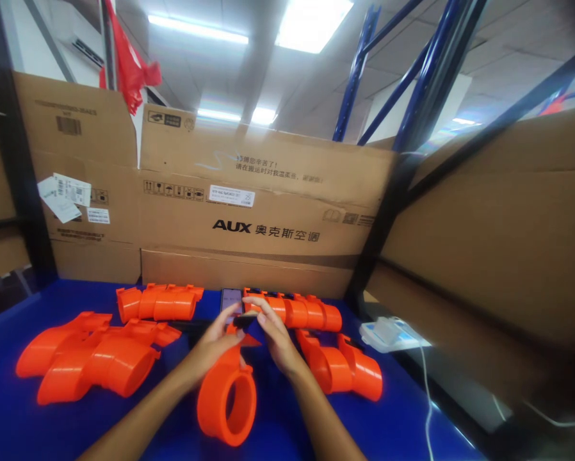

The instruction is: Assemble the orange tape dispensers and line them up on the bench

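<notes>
Both hands were in close over the middle of the blue table (9, 410), working the top edge of an orange pipe piece (226, 397) that stood on the surface just in front of the person with its round opening facing the camera. The left hand (214, 346) had its fingers curled narrowly against the upper tab of the piece; the right hand (273, 336) was pinched down from the other side, and between the two sets of fingertips sat a small dark part (246, 319) — a clip or fastener, perhaps, too small and blurred to name. It read as a fitting step, with the small part being set onto the piece. The next move would likely call for steady pressure from both thumbs while the piece stayed upright.

Counting the orange stock: the big cluster at far left (95, 358) looked like three or four pieces overlapping, a shorter group behind it (160, 302) about two, a row at the back right (299, 312) of several ribbed segments, and two more at near right (345, 368). One phone (231, 301) lay flat just beyond the fingertips. One white charger block (388, 331) with its cable sat at the table's right edge. Cardboard cartons (268, 218) walled off the back.
</notes>
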A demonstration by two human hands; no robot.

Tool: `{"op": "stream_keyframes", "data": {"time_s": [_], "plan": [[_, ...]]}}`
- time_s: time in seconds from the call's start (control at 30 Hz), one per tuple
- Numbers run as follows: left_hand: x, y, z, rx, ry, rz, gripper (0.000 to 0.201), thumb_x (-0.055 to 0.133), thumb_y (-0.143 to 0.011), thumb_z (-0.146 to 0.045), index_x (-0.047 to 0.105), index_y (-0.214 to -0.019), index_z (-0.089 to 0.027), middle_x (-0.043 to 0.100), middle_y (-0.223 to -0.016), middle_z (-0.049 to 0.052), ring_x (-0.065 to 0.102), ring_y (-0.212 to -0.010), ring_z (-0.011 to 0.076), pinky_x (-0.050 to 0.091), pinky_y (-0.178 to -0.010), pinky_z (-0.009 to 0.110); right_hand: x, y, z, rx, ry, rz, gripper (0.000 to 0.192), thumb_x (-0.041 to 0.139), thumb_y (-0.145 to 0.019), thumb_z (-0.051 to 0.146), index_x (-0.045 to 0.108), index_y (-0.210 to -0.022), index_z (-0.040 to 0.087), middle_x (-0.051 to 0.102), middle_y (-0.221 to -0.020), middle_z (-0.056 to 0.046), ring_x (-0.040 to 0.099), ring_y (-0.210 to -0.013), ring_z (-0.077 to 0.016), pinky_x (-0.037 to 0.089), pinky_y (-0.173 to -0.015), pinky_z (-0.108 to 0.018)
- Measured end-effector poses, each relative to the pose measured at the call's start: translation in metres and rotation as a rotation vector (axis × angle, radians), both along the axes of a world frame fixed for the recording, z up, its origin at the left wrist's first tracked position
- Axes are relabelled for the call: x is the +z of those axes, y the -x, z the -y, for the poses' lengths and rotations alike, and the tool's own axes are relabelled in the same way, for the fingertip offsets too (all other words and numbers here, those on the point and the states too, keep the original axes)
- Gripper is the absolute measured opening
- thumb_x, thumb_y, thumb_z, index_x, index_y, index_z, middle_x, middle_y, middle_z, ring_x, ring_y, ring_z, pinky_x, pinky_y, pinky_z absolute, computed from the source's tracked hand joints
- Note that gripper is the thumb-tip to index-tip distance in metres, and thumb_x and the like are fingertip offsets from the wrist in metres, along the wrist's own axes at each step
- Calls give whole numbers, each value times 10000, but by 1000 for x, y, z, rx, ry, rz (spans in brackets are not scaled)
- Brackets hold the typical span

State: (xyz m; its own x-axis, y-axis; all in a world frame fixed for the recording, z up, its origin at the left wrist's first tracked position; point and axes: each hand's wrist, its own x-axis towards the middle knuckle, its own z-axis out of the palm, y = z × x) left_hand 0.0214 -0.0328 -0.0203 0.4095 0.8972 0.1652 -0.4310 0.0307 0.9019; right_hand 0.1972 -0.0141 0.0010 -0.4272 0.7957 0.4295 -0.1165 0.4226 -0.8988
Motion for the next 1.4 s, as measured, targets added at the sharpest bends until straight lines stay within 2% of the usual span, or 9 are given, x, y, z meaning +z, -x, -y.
{"op": "stream_keyframes", "data": {"time_s": [0.1, 0.3, 0.63, 0.87, 1.03, 1.17, 1.27, 1.33, 1.4], "plan": [[-2, 0, 2, -33, -50, -16, 755, 725, -814, -366, 374, -1472, -254, 675, -1137, 136, 706, -648, 198, 554, -639, 337, -3, 0, -1, 70, 47, -102, 384, 531, -934, 465, 504, -1259, 262, 652, -1002, -47, 624, -953, -232, 454, -885, -360], [1, 2, 8, -32, -184, -57, 617, 725, -818, -348, 486, -1373, -225, 693, -1144, 131, 720, -818, 228, 540, -765, 341, -7, 4, -2, 9, 70, -122, 291, 610, -895, 464, 543, -1083, 252, 589, -833, 0, 558, -753, -168, 421, -700, -271], [-3, -2, 1, 38, -160, -34, 417, 703, -829, -380, 446, -1122, -229, 636, -662, -41, 618, -506, 136, 467, -523, 228, -5, 16, 1, -78, 40, -90, 321, 655, -852, 495, 476, -872, 230, 423, -690, 57, 378, -614, -113, 303, -588, -230], [-4, -2, 0, 48, -162, 2, 419, 728, -789, -407, 417, -1018, -245, 631, -678, -58, 609, -502, 128, 456, -515, 224, -5, 25, 7, -99, 114, -137, 373, 685, -823, 482, 403, -828, 238, 380, -679, 71, 311, -572, -98, 261, -533, -218], [-4, -1, -1, 65, -139, -29, 435, 698, -807, -440, 441, -1101, -250, 584, -591, -78, 607, -457, 149, 470, -475, 240, -9, 26, 1, -191, 68, -110, 394, 670, -818, 540, 423, -797, 234, 363, -644, 71, 313, -559, -104, 271, -518, -221], [-3, 1, -3, 130, -111, -23, 465, 736, -774, -405, 507, -1143, -240, 643, -702, -31, 644, -528, 156, 521, -539, 272, -11, 27, -2, -215, 17, -42, 392, 613, -840, 607, 503, -858, 231, 441, -679, 49, 370, -567, -115, 316, -530, -232], [-2, 3, -3, 132, -59, -7, 506, 745, -769, -392, 514, -1192, -238, 691, -793, 14, 666, -556, 170, 536, -555, 288, -10, 23, -2, -223, 11, 18, 448, 425, -917, 657, 551, -927, 227, 496, -714, 23, 427, -572, -131, 355, -540, -248], [0, 6, -4, 108, -2, 31, 554, 718, -792, -409, 475, -1263, -246, 713, -817, 37, 688, -566, 196, 543, -544, 305, -7, 16, -3, -265, -14, 118, 512, 268, -973, 620, 579, -939, 215, 528, -698, 6, 464, -579, -146, 364, -548, -257], [3, 11, -5, 97, 44, 87, 610, 691, -809, -426, 424, -1327, -248, 729, -819, 52, 703, -570, 222, 550, -529, 320, -4, 3, -4, -371, -112, 336, 427, 345, -980, 525, 608, -883, 203, 575, -703, -8, 517, -649, -160, 374, -600, -258]]}}
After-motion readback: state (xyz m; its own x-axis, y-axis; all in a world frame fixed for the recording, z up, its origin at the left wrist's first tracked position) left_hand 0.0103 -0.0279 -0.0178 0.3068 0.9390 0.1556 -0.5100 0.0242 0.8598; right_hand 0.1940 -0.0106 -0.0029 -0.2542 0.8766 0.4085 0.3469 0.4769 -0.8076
